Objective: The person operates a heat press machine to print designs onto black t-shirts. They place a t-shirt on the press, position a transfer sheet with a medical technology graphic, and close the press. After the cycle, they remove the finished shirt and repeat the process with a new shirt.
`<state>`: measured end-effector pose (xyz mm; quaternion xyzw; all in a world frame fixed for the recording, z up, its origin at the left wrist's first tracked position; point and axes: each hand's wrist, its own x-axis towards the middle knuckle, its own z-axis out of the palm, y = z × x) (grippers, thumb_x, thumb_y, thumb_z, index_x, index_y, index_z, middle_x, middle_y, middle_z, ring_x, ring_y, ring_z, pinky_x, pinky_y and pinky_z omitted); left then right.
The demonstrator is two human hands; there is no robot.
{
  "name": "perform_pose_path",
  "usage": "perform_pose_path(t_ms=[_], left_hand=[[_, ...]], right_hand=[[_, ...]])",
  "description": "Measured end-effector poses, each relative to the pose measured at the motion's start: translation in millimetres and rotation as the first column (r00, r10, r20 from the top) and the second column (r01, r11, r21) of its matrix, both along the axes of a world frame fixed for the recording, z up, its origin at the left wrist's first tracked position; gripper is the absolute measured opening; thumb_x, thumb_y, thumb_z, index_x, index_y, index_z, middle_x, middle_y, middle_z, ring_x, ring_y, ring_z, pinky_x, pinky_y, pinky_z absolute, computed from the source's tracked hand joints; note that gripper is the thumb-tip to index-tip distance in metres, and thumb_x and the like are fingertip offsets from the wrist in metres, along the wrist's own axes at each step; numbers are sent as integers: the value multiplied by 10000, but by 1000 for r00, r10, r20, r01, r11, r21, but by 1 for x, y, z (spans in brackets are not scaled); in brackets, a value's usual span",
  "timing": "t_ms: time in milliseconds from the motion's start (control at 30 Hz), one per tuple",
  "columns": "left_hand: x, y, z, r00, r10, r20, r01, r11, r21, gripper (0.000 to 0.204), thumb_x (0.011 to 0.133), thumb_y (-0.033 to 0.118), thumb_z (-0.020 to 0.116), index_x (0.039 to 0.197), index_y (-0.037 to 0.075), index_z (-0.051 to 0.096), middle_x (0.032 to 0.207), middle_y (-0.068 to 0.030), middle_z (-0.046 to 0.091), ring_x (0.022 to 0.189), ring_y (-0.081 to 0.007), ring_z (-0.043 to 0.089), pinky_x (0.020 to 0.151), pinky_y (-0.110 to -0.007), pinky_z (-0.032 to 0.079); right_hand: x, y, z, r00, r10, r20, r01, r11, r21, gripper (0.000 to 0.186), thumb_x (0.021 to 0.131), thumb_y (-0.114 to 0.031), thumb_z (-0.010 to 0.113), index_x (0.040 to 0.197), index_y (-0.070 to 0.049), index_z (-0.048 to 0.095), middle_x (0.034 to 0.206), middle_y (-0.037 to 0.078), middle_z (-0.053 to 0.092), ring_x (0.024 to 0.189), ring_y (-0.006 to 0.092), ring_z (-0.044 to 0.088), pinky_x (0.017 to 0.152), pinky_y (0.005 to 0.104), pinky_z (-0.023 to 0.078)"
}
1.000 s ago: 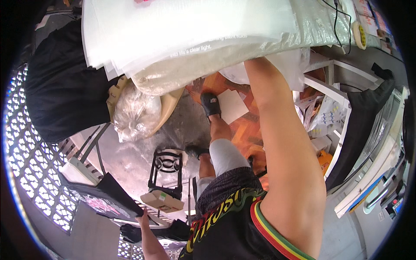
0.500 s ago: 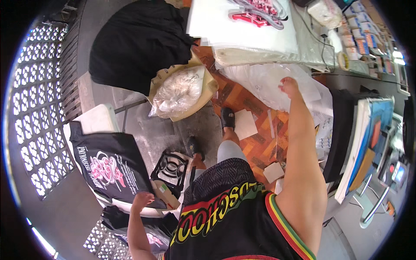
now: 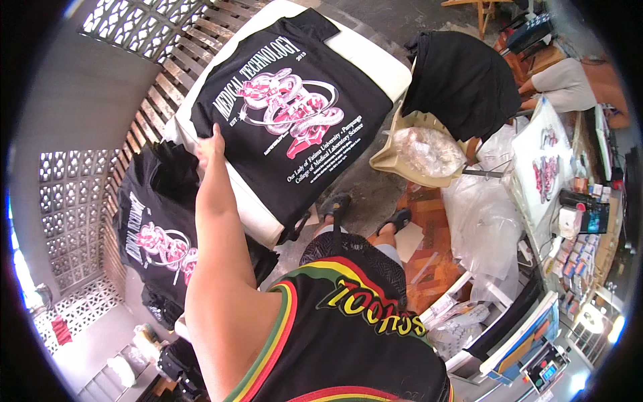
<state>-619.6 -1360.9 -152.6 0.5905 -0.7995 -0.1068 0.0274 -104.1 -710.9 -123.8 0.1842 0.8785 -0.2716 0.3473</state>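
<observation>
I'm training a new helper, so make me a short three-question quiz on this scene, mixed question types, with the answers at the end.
1. Which of the wearer's hands is at the edge of the black shirt on the white board?
2. True or false: the clear plastic bag lies on top of that shirt.
3. Which colours are printed on that shirt? A) blue and green; B) pink and white; C) orange and purple.

Key:
1. The left hand.
2. False; the clear plastic bag lies apart from the shirt, next to a black cloth.
3. B.
</observation>
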Motion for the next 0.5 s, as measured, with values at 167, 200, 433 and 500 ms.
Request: perform_pose_path(t_ms=[167,200,433,500], left_hand=[[-48,-3,7,617,-244,-748,400,916,31,321,854,272,734,1042,13,706,1041,-171,716,1096,-336,652,937,-404,494],[-65,46,41,500,-421,-757,612,790,-36,245,875,182,708,1041,4,687,1097,-177,705,1101,-356,646,908,-385,510],[113,304,233,-836,-279,-473,435,-862,-261,243,750,44,688,980,26,610,1181,-161,644,1141,-357,611,940,-431,521],[175,344,257,-759,17,-651,95,-986,-136,217,780,87,750,930,40,601,1163,-138,667,1102,-340,632,922,-433,536]], right_hand=[[-33,7,14,988,-140,-60,145,985,91,300,926,-223,660,1121,3,691,939,136,737,831,236,688,776,387,548],[-45,9,5,952,-225,-206,239,970,47,289,918,-243,667,1065,4,700,926,153,731,826,279,697,758,400,543],[-259,-73,171,581,-772,259,305,-90,-948,644,982,-518,549,1367,-3,522,1179,165,667,1010,250,649,902,409,514],[-270,-96,206,736,-677,15,375,390,-841,581,935,-461,648,1242,22,547,1085,152,665,966,233,631,840,410,500]])
